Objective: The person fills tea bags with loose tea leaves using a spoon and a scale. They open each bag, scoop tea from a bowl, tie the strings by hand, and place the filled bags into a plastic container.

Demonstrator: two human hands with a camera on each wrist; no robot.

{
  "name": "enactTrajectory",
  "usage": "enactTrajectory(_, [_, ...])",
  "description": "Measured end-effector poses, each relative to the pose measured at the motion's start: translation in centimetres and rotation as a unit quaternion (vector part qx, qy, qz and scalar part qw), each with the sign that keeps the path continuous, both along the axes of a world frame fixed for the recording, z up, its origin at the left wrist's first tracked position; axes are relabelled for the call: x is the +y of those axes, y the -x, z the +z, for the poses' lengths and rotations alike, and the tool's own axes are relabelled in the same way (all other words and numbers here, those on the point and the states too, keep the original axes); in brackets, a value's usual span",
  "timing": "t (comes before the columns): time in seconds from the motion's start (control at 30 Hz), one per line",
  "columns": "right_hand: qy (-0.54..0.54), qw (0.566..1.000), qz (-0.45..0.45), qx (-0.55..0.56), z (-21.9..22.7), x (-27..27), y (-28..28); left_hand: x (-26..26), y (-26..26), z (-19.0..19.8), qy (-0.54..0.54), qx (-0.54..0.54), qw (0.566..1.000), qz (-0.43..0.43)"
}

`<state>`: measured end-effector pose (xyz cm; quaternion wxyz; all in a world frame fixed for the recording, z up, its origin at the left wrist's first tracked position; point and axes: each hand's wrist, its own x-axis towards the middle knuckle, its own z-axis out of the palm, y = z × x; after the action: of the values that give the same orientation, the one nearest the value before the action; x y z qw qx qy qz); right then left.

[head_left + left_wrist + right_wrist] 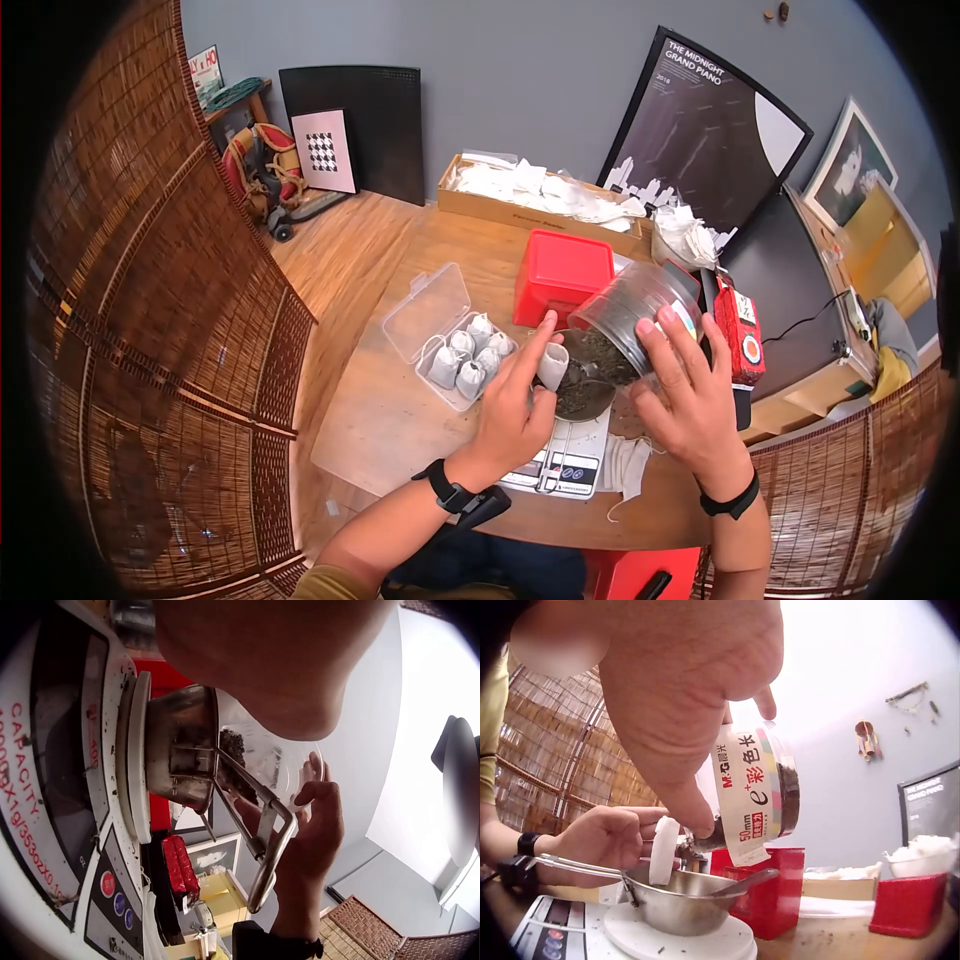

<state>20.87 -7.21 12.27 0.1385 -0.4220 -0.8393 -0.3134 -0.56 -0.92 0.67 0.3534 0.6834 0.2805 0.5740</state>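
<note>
A wooden table (372, 432) carries a scale (580, 478), clear case (425, 312), red container (570, 260), white pouch (627, 466) and cardboard box (530, 217).

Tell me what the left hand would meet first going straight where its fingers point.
Probably the red box, next in line beyond the left hand in the head view; depth is unclear, so it could pass above.

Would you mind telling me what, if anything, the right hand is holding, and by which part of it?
The right hand holds the clear jar, gripping it by its side wall.
</note>
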Motion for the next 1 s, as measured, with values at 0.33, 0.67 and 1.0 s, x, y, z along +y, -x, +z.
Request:
enactTrajectory(0.33, [-0.029, 0.999, -0.034, 0.023, -1.0, 0.0, -0.1, -0.1, 0.2, 0.3, 0.009, 0.011, 1.0, -0.003])
enactTrajectory(0.67, [-0.043, 0.997, -0.049, 0.045, -1.8, -0.2, -0.1, 0.0, 0.0, -0.1, -0.002, 0.007, 1.0, -0.017])
enactTrajectory(1.0, [-0.048, 0.993, -0.071, 0.082, -2.7, -0.3, -0.5, 0.1, 0.0, -0.1, -0.006, 0.005, 1.0, -0.02])
